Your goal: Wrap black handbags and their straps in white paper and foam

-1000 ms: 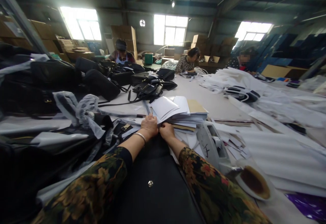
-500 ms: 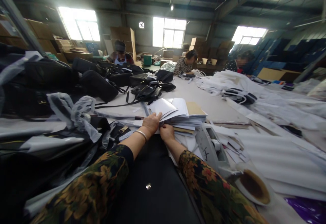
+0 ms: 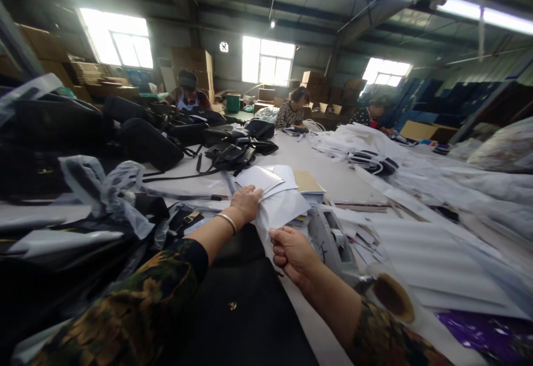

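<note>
My left hand (image 3: 245, 204), with a bangle on its wrist, grips the near-left edge of some white sheets (image 3: 260, 178) lying on a stack. Its fingers are closed over the edge, and the thumb lies along the paper. My right hand (image 3: 291, 252) pinches the near corner of a thin white sheet (image 3: 285, 206) between thumb and forefinger. That sheet slants out from under the others toward me. Just below both hands lies a black bag (image 3: 250, 321) with a small metal snap. Behind the sheet, the stack's brown and white layers (image 3: 310, 184) show.
Right of the stack stands a grey tape dispenser (image 3: 331, 238), with a brown tape roll (image 3: 393, 297) nearer me. Black bags (image 3: 145, 141) pile up at left, beside crumpled clear plastic (image 3: 125, 188). White foam sheets (image 3: 437, 255) cover the right side. Several people sit across the table.
My right hand has come back toward me and to the right, drawing a white sheet out from the stack. The left hand stays on the papers. The view has turned slightly right.
</note>
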`<act>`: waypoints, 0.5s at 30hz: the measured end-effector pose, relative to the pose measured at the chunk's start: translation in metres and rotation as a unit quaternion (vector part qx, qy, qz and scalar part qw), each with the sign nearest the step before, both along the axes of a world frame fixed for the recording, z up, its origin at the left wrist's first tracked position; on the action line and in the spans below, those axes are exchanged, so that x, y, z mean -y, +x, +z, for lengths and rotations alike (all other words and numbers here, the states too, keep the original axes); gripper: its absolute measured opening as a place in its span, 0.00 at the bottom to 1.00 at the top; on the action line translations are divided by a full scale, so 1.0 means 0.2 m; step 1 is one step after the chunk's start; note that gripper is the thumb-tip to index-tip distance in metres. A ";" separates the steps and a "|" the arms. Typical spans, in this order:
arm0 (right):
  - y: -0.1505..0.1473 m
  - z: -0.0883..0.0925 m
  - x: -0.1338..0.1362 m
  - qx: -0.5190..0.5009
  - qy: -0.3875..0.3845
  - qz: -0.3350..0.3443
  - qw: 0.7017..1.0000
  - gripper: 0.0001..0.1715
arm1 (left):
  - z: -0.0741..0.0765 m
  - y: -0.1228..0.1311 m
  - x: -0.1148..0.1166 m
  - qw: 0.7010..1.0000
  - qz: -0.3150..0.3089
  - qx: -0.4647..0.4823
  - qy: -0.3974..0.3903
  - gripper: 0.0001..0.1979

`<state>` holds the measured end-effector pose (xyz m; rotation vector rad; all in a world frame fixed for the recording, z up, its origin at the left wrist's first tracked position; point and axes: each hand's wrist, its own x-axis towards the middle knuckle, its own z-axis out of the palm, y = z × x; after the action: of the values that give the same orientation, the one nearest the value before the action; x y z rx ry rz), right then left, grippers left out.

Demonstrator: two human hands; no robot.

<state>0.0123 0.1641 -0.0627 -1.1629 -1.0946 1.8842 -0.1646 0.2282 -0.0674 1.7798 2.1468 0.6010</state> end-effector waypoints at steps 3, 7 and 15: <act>0.12 0.09 0.14 -0.098 -0.098 0.013 0.990 0.26 | 0.03 0.01 0.19 0.990 0.051 0.125 -0.039 0.26; 0.16 0.17 0.29 -0.152 -0.150 0.030 0.977 0.25 | 0.08 0.10 0.58 0.930 0.067 0.323 -0.162 0.37; 0.15 0.27 0.53 -0.131 -0.115 0.159 0.972 0.16 | 0.17 0.37 0.95 0.584 0.017 0.775 -0.240 0.28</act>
<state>0.0432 0.0574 -0.0095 -0.8597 -0.9775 2.3874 -0.0903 0.0373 -0.0336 0.3244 0.8217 0.9070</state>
